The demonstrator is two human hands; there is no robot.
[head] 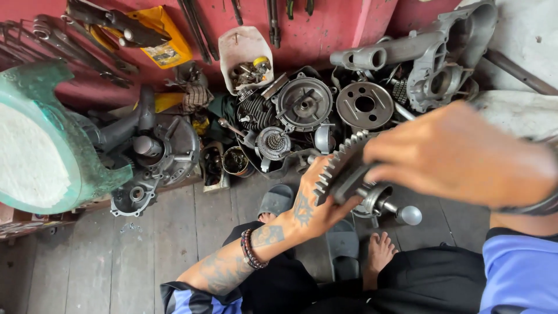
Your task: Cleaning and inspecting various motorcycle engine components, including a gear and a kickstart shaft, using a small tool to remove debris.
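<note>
Worn grey floorboards (pixel 151 256) run up to a red wall (pixel 325 29), where engine parts lie heaped: a finned cylinder (pixel 256 110), a round cover plate (pixel 304 103) and a grey crankcase (pixel 442 64). Over the person's lap, the left hand (pixel 311 203) closes its grip on the lower side of a toothed gear (pixel 340 168) with a shaft. From above, the right hand (pixel 459 154) clasps the same gear. Green bodywork (pixel 58 139) stands at the left.
</note>
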